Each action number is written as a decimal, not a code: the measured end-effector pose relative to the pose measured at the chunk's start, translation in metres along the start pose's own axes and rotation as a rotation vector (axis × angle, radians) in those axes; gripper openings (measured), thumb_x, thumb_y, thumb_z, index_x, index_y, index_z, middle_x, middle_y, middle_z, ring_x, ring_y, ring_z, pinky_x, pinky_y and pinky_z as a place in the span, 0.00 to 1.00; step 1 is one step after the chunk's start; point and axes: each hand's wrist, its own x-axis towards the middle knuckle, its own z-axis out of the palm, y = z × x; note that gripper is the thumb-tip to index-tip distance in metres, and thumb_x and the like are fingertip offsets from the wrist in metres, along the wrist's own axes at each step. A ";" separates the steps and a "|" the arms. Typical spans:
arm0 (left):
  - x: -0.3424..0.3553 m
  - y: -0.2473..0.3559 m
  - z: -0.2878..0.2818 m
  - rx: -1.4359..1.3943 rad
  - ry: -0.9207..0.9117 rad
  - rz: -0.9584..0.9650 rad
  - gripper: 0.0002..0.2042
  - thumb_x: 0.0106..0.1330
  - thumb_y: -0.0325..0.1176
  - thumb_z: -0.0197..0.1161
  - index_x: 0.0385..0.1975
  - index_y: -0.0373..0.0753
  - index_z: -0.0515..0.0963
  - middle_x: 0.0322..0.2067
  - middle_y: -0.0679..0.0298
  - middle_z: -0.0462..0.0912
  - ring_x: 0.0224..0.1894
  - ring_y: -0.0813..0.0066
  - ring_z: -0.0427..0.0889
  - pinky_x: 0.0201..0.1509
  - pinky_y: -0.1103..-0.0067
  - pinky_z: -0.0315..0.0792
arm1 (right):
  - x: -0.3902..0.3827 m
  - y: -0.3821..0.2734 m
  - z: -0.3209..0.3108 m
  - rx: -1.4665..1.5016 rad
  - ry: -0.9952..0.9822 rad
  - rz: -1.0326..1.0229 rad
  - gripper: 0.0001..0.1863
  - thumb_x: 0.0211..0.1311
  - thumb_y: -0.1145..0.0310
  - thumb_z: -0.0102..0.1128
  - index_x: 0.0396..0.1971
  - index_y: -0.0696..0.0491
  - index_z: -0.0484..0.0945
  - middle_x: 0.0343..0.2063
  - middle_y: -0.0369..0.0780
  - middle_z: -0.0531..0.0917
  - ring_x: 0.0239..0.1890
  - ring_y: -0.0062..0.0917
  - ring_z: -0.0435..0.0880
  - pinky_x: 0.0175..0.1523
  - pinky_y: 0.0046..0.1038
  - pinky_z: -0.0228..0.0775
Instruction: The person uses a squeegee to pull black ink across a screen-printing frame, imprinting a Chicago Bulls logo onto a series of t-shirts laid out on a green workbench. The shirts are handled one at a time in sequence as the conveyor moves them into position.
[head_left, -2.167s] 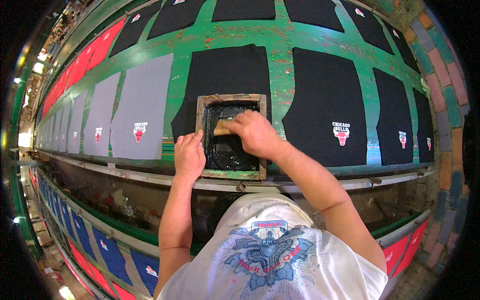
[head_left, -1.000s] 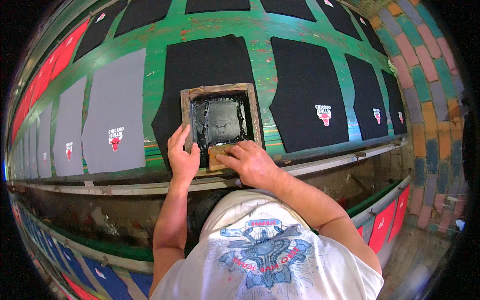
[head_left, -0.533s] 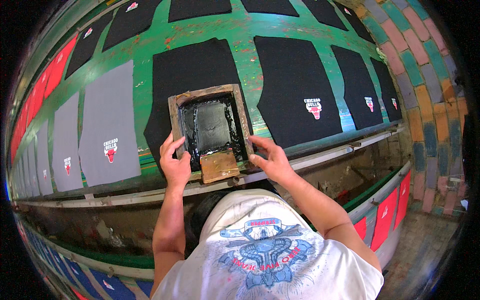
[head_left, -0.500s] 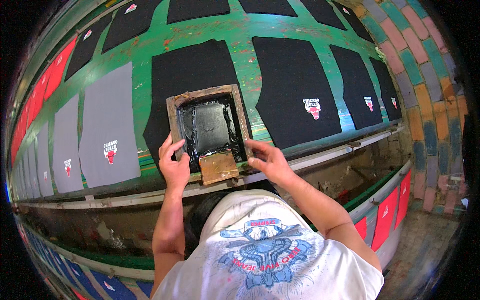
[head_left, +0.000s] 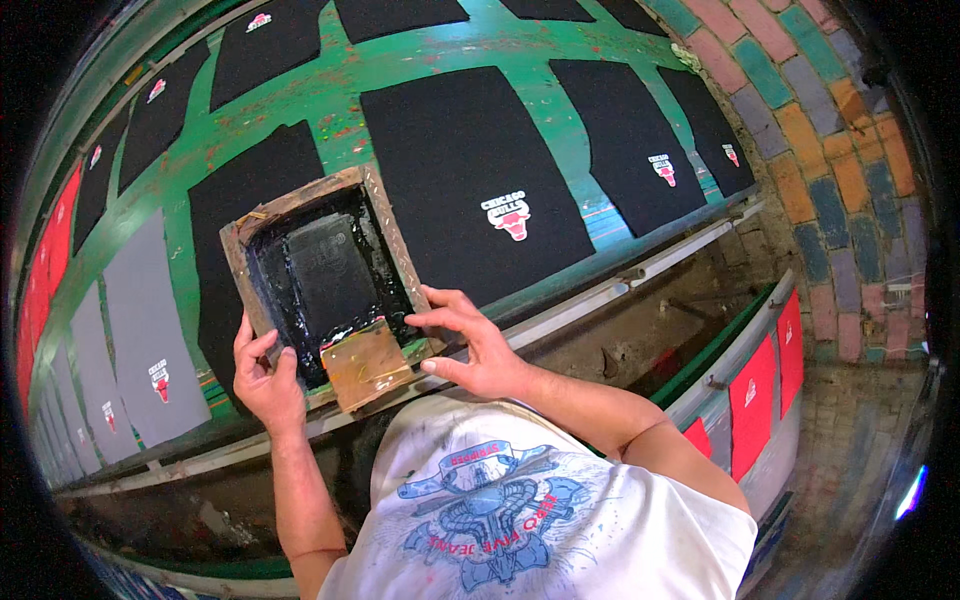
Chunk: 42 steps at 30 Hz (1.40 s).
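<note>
A wooden screen-printing frame (head_left: 402, 250), with glossy black ink along its inner edges, is over the lower part of a black fabric piece (head_left: 255, 165). My left hand (head_left: 268, 385) grips the frame's near left side, thumb on top. My right hand (head_left: 482, 348) holds the near right side, its fingers on the rim. A flat wooden squeegee (head_left: 366, 364) leans at the frame's near end, between my hands, its far edge in the ink. Whether the frame touches the fabric or is lifted off it, I cannot tell.
Right of the frame lies a black piece (head_left: 465, 150) with a red and white print. Grey printed pieces (head_left: 155, 310) lie to the left, red ones (head_left: 62, 225) beyond. The green table (head_left: 345, 130) ends at a metal rail (head_left: 680, 255). Red pieces (head_left: 752, 415) hang over a second table behind me.
The view has turned, so the table, frame and hands appear farther left and tilted. Both hands keep their hold on the frame, and the squeegee stays at its near end.
</note>
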 end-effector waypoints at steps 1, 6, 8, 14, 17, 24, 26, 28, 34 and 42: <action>-0.006 0.003 0.017 0.001 -0.002 -0.014 0.16 0.61 0.09 0.66 0.47 0.32 0.84 0.78 0.43 0.73 0.76 0.57 0.78 0.78 0.64 0.72 | -0.002 0.003 -0.015 -0.032 0.004 -0.010 0.31 0.64 0.64 0.79 0.68 0.51 0.85 0.77 0.54 0.71 0.82 0.46 0.67 0.84 0.46 0.58; -0.034 0.014 0.127 0.041 0.012 -0.053 0.16 0.60 0.10 0.67 0.46 0.32 0.86 0.77 0.43 0.75 0.77 0.55 0.77 0.80 0.64 0.71 | -0.018 0.019 -0.110 -0.135 0.111 0.020 0.29 0.60 0.68 0.80 0.64 0.51 0.87 0.69 0.55 0.79 0.74 0.48 0.77 0.80 0.46 0.67; -0.046 0.016 0.171 0.021 -0.017 -0.057 0.15 0.60 0.11 0.68 0.46 0.32 0.87 0.77 0.42 0.75 0.77 0.54 0.77 0.79 0.64 0.71 | -0.026 0.026 -0.147 -0.209 0.127 0.078 0.28 0.60 0.69 0.80 0.62 0.52 0.87 0.67 0.55 0.81 0.73 0.49 0.79 0.79 0.46 0.68; -0.072 0.013 0.272 -0.016 -0.028 -0.065 0.13 0.59 0.13 0.69 0.42 0.34 0.86 0.75 0.42 0.76 0.77 0.53 0.77 0.78 0.64 0.71 | -0.038 0.042 -0.229 -0.426 0.166 0.155 0.25 0.61 0.66 0.81 0.59 0.52 0.89 0.63 0.55 0.85 0.70 0.51 0.82 0.77 0.47 0.73; -0.078 0.009 0.289 0.009 -0.039 -0.061 0.13 0.59 0.12 0.69 0.42 0.35 0.86 0.75 0.41 0.77 0.77 0.54 0.77 0.78 0.65 0.71 | -0.036 0.044 -0.251 -0.414 0.140 0.190 0.24 0.61 0.65 0.81 0.57 0.52 0.90 0.61 0.55 0.87 0.69 0.51 0.83 0.76 0.46 0.74; -0.080 0.000 0.297 -0.057 -0.037 -0.146 0.13 0.58 0.11 0.69 0.40 0.34 0.84 0.76 0.40 0.76 0.76 0.55 0.78 0.77 0.66 0.72 | -0.035 0.047 -0.266 -0.384 0.100 0.202 0.22 0.62 0.65 0.81 0.55 0.53 0.90 0.59 0.54 0.88 0.66 0.50 0.85 0.74 0.45 0.76; -0.081 0.002 0.297 -0.068 -0.032 -0.163 0.12 0.59 0.11 0.68 0.39 0.34 0.84 0.76 0.39 0.76 0.76 0.55 0.78 0.77 0.66 0.72 | -0.035 0.049 -0.267 -0.368 0.098 0.208 0.22 0.62 0.65 0.80 0.55 0.54 0.90 0.59 0.54 0.88 0.66 0.50 0.85 0.73 0.45 0.77; -0.082 0.004 0.298 -0.094 -0.021 -0.189 0.12 0.59 0.10 0.68 0.39 0.33 0.84 0.76 0.39 0.76 0.76 0.56 0.78 0.77 0.67 0.72 | -0.035 0.051 -0.267 -0.366 0.100 0.199 0.22 0.62 0.65 0.80 0.55 0.54 0.90 0.59 0.54 0.88 0.66 0.50 0.85 0.73 0.45 0.77; -0.081 0.006 0.301 -0.114 -0.028 -0.172 0.12 0.59 0.09 0.68 0.38 0.33 0.84 0.77 0.39 0.75 0.75 0.57 0.80 0.77 0.67 0.72 | -0.037 0.058 -0.269 -0.404 0.065 0.191 0.23 0.63 0.69 0.79 0.58 0.53 0.89 0.63 0.51 0.86 0.63 0.42 0.87 0.61 0.37 0.83; -0.079 0.006 0.301 -0.084 -0.023 -0.209 0.11 0.58 0.10 0.68 0.36 0.34 0.85 0.76 0.38 0.76 0.75 0.56 0.80 0.78 0.67 0.72 | -0.038 0.059 -0.270 -0.337 0.053 0.216 0.24 0.63 0.63 0.79 0.58 0.54 0.89 0.62 0.56 0.86 0.72 0.51 0.80 0.78 0.48 0.71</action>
